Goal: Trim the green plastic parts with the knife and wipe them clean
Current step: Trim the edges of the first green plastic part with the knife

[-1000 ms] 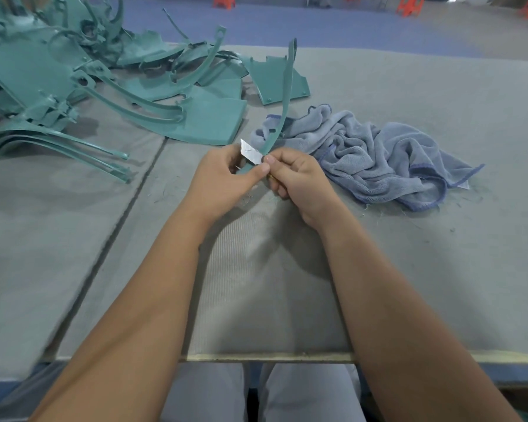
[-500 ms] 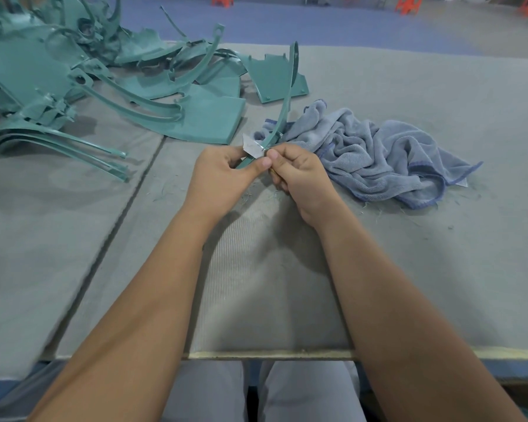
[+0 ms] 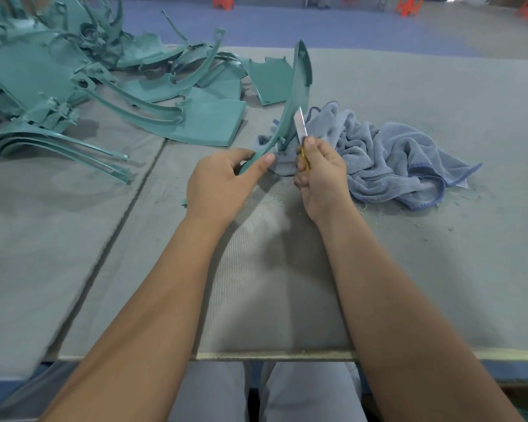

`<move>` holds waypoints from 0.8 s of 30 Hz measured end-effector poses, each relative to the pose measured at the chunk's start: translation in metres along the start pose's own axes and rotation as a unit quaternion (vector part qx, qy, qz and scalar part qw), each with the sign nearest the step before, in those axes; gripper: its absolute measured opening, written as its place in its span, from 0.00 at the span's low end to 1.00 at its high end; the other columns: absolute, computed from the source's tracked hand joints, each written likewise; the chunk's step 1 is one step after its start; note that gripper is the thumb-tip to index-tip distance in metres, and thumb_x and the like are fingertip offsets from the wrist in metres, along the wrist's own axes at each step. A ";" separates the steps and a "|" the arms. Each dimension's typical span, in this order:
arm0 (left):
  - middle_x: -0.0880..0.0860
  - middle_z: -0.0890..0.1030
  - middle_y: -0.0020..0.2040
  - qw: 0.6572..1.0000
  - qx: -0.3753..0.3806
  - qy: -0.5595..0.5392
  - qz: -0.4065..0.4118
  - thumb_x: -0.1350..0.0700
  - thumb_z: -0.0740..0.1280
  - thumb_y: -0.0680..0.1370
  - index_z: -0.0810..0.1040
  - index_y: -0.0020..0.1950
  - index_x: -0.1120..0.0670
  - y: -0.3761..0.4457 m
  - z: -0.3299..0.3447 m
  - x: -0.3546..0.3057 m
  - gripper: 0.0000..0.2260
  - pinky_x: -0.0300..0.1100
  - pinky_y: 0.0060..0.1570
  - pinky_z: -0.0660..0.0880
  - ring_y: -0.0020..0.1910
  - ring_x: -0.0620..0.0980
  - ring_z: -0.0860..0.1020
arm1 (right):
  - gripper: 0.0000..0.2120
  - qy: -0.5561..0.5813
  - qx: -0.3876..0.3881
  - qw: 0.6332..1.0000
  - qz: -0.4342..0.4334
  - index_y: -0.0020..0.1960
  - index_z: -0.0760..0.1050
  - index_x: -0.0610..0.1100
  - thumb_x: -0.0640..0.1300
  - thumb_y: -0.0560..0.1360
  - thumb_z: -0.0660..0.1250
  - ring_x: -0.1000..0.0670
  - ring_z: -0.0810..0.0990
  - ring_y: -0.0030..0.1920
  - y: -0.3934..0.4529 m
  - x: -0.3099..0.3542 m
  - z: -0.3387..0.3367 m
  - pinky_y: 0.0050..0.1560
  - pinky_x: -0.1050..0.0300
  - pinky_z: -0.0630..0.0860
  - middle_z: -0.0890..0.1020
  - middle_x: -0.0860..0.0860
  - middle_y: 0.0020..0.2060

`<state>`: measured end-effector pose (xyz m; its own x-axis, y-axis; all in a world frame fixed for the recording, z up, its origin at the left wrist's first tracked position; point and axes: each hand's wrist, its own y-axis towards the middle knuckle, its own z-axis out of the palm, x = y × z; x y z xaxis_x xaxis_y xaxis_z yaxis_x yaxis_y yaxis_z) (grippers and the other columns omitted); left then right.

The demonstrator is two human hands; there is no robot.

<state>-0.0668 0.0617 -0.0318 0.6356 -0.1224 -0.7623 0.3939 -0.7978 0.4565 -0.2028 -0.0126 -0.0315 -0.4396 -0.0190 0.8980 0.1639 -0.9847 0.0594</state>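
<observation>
Part (image 3: 291,95): long curved strip, near end pinched in your left hand (image 3: 218,185), tip pointing up and away. Your right hand (image 3: 322,172) grips knife (image 3: 301,124), blade up beside strip.

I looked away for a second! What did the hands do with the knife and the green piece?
The hands came apart. The right hand swung the knife off the left thumb until its blade points up beside the curved green part. The left hand kept gripping that part's lower end. The blue towel and green pile stayed put.
</observation>
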 end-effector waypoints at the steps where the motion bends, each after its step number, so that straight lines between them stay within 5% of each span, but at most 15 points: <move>1: 0.47 0.71 0.26 1.000 0.000 0.020 -0.006 0.30 0.61 0.73 0.83 0.47 0.45 0.000 -0.002 0.000 0.22 0.43 0.30 0.66 0.26 0.44 0.67 | 0.13 0.011 -0.005 1.000 0.006 0.39 0.72 0.43 0.41 0.82 0.59 0.56 0.61 0.25 0.000 0.000 0.001 0.24 0.66 0.58 0.69 0.50 0.28; 5: 0.44 0.70 0.25 0.998 0.030 0.052 -0.021 0.34 0.59 0.77 0.81 0.59 0.41 0.001 -0.006 0.003 0.19 0.41 0.32 0.67 0.28 0.42 0.69 | 0.14 0.036 0.013 0.999 0.032 0.38 0.73 0.43 0.42 0.82 0.58 0.55 0.63 0.26 -0.003 0.006 -0.001 0.25 0.65 0.59 0.70 0.50 0.26; 10: 0.51 0.73 0.30 0.990 0.109 0.090 -0.007 0.42 0.62 0.79 0.81 0.46 0.57 0.004 -0.003 -0.001 0.19 0.52 0.35 0.71 0.32 0.52 0.72 | 0.14 -0.054 0.097 0.993 0.027 0.37 0.73 0.44 0.42 0.80 0.59 0.53 0.65 0.26 -0.011 0.011 -0.002 0.28 0.62 0.60 0.71 0.49 0.26; 14: 0.49 0.76 0.33 0.983 0.144 0.116 -0.001 0.46 0.62 0.80 0.78 0.47 0.54 0.004 0.000 -0.003 0.12 0.49 0.37 0.72 0.38 0.55 0.77 | 0.16 -0.120 0.105 0.987 0.004 0.33 0.73 0.45 0.40 0.80 0.60 0.55 0.65 0.26 -0.014 0.009 0.002 0.28 0.63 0.60 0.71 0.51 0.24; 19: 0.40 0.81 0.44 0.990 0.132 0.039 -0.043 0.31 0.58 0.75 0.78 0.55 0.40 0.000 -0.002 -0.008 0.19 0.44 0.45 0.73 0.46 0.42 0.79 | 0.15 -0.182 0.151 0.972 -0.015 0.35 0.74 0.44 0.37 0.80 0.60 0.54 0.65 0.26 -0.016 0.007 0.004 0.28 0.61 0.60 0.70 0.50 0.25; 24: 0.46 0.75 0.32 0.990 0.094 0.090 -0.050 0.32 0.57 0.76 0.80 0.46 0.48 0.003 -0.001 -0.010 0.23 0.45 0.35 0.68 0.35 0.48 0.74 | 0.11 -0.212 0.162 0.963 -0.040 0.40 0.76 0.43 0.36 0.80 0.61 0.57 0.67 0.25 -0.019 0.008 0.006 0.28 0.66 0.64 0.71 0.48 0.26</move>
<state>-0.0709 0.0611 -0.0224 0.7149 0.0563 -0.6969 0.3413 -0.8981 0.2775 -0.2041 0.0070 -0.0225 -0.0742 0.1951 0.9780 0.4410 -0.8731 0.2077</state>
